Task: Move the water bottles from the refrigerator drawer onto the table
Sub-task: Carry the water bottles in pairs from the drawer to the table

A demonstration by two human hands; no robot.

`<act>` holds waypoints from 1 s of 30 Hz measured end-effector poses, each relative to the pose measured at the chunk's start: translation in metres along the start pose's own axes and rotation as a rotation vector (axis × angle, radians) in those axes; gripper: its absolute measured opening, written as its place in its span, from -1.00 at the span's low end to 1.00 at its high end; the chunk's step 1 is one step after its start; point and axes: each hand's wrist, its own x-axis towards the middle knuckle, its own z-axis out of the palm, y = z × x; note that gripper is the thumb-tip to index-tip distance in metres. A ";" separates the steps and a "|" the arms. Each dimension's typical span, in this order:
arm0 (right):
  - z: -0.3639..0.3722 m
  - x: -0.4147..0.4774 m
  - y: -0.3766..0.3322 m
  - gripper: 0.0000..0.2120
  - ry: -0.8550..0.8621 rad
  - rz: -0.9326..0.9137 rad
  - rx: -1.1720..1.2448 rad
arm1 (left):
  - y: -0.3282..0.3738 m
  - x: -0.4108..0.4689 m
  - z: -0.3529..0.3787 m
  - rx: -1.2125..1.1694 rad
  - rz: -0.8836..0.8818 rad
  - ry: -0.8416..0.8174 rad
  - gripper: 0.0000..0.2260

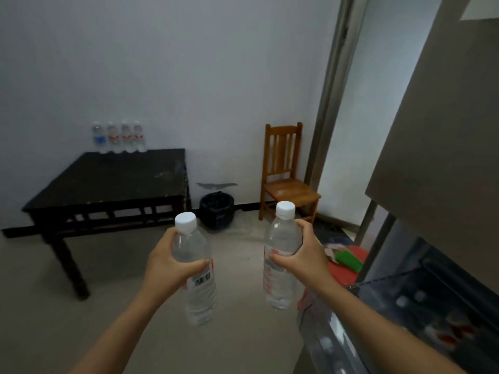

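My left hand (166, 261) grips a clear water bottle (198, 290) with a white cap around its upper body, held upright in front of me. Beside it, my right hand (302, 252) grips a second clear water bottle (279, 282), also upright. Both bottles hang in the air above the floor. The dark wooden table (113, 179) stands ahead on the left against the wall, with several water bottles (118, 137) in a row at its back edge. The open refrigerator drawer (421, 306) is at lower right, with more bottles dimly visible inside.
A wooden chair (286, 179) stands by the wall at centre right, and a black bin (216, 210) sits between it and the table. The refrigerator body (445, 130) fills the right side. A red and green object (348, 261) lies on the floor by the drawer.
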 end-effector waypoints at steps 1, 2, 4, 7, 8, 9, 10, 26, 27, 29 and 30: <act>0.006 -0.002 0.000 -0.30 -0.022 -0.015 -0.015 | -0.004 -0.007 -0.008 0.015 -0.023 0.026 -0.48; 0.010 -0.003 0.000 -0.30 -0.050 -0.029 -0.027 | -0.008 -0.013 -0.015 0.033 -0.045 0.051 -0.49; 0.020 -0.006 -0.004 -0.29 -0.109 -0.047 -0.027 | -0.013 -0.024 -0.031 0.061 -0.065 0.110 -0.48; 0.033 -0.009 -0.009 -0.29 -0.170 -0.072 -0.016 | -0.020 -0.037 -0.052 0.072 -0.090 0.178 -0.48; 0.039 -0.009 -0.013 -0.29 -0.193 -0.080 -0.012 | -0.023 -0.044 -0.062 0.077 -0.111 0.198 -0.49; 0.044 -0.010 -0.015 -0.28 -0.208 -0.084 -0.019 | -0.024 -0.049 -0.070 0.080 -0.127 0.217 -0.49; 0.050 -0.010 -0.018 -0.27 -0.220 -0.098 -0.029 | -0.025 -0.054 -0.078 0.081 -0.140 0.239 -0.49; 0.187 -0.044 -0.115 -0.31 -0.435 -0.242 0.000 | -0.061 -0.130 -0.250 0.067 -0.252 0.584 -0.44; 0.197 -0.048 -0.124 -0.32 -0.441 -0.236 0.015 | -0.063 -0.134 -0.263 0.069 -0.255 0.600 -0.44; 0.229 -0.057 -0.149 -0.32 -0.454 -0.231 0.028 | -0.069 -0.146 -0.299 0.068 -0.255 0.633 -0.44; 0.241 -0.060 -0.158 -0.32 -0.458 -0.237 0.032 | -0.070 -0.149 -0.313 0.077 -0.250 0.645 -0.43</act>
